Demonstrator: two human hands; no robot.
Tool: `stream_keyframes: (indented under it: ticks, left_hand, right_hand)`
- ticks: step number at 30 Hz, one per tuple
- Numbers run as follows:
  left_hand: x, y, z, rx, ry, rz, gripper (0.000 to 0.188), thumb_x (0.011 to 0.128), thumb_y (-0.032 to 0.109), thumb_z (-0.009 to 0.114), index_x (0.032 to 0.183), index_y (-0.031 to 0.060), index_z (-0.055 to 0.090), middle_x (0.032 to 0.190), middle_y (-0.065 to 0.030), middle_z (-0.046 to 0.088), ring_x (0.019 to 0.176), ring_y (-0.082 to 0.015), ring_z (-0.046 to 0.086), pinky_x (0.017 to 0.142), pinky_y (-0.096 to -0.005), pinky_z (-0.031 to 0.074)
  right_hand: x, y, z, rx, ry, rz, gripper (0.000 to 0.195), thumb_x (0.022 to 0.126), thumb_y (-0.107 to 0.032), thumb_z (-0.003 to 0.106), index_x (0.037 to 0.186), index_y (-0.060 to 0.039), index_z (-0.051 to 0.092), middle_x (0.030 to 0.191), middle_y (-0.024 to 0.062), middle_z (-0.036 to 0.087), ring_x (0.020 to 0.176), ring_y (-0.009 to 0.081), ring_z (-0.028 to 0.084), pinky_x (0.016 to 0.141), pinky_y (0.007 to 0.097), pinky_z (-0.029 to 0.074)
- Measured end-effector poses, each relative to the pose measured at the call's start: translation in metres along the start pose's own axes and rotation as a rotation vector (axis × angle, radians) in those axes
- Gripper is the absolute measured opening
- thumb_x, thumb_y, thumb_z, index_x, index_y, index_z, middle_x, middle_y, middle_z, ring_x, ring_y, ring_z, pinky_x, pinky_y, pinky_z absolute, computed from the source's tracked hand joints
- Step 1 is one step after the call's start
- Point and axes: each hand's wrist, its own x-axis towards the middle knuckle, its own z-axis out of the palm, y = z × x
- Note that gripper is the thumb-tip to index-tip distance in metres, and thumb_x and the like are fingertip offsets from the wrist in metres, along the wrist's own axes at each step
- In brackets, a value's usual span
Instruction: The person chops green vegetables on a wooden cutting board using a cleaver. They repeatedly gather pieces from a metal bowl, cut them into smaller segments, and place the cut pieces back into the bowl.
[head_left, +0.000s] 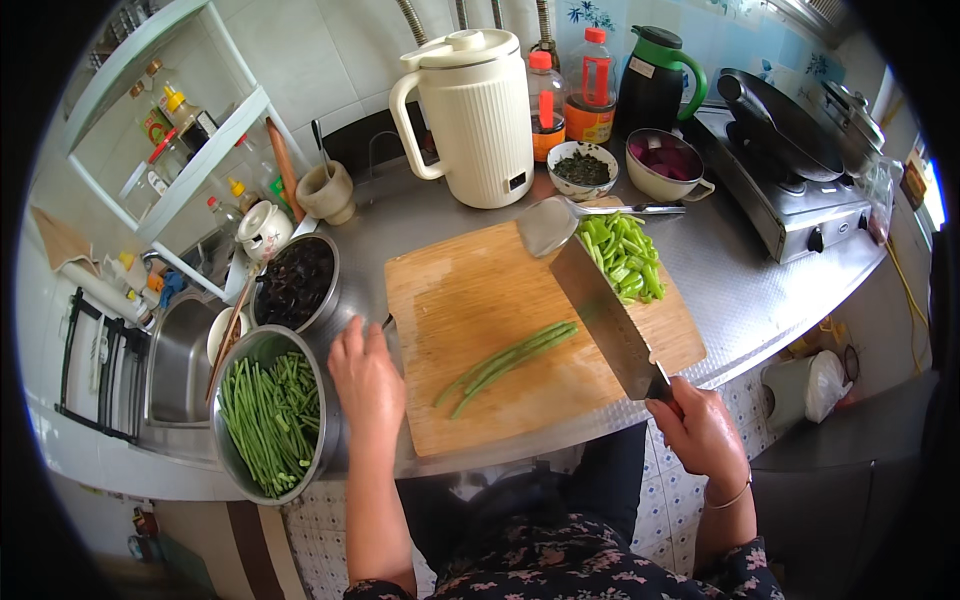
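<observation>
My right hand grips the handle of a cleaver, its wide blade tilted over the right part of a wooden cutting board. A few long green beans lie on the board, left of the blade. Cut green peppers are heaped at the board's upper right. Between the board and a steel bowl of green beans is my left hand, with its fingers slightly bent and nothing seen in them. Whole and cut beans fill that bowl. Behind it, another steel bowl holds dark wood ear fungus.
A cream electric kettle stands behind the board, near a patterned bowl of dark leaves and a cream pot. A gas stove with a wok is at right. The sink and a bottle rack are at left.
</observation>
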Motion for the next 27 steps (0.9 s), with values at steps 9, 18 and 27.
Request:
stream_keyframes:
  ticks: [9, 18, 27]
  left_hand:
    - [-0.01, 0.079, -0.003, -0.735, -0.262, 0.253, 0.031, 0.073, 0.013, 0.074, 0.098, 0.0003, 0.062, 0.108, -0.0141, 0.059, 0.104, -0.0324, 0.056, 0.088, -0.0386, 0.047]
    - [-0.014, 0.083, 0.025, -0.737, -0.145, 0.289, 0.009, 0.075, 0.001, 0.066, 0.084, -0.0004, 0.064, 0.094, -0.0114, 0.062, 0.09, -0.0317, 0.057, 0.079, -0.0395, 0.048]
    - [-0.007, 0.089, 0.025, -0.765, -0.132, 0.279, 0.007, 0.075, -0.001, 0.065, 0.082, -0.0008, 0.066, 0.09, -0.0127, 0.063, 0.087, -0.0318, 0.058, 0.077, -0.039, 0.049]
  right_hand:
    - [0.012, -0.009, 0.006, -0.406, -0.043, -0.118, 0.024, 0.087, -0.022, 0.059, 0.081, -0.0005, 0.05, 0.064, 0.0203, 0.059, 0.068, 0.0407, 0.06, 0.062, 0.0482, 0.048]
    - [0.013, -0.022, 0.004, -0.324, -0.059, -0.023, 0.025, 0.089, -0.023, 0.057, 0.082, -0.0012, 0.048, 0.072, 0.0219, 0.061, 0.069, 0.041, 0.06, 0.063, 0.049, 0.047]
    - [0.025, -0.021, 0.013, -0.379, -0.123, -0.148, 0.026, 0.09, -0.023, 0.055, 0.084, -0.0003, 0.046, 0.069, 0.0218, 0.06, 0.069, 0.043, 0.059, 0.062, 0.0511, 0.047]
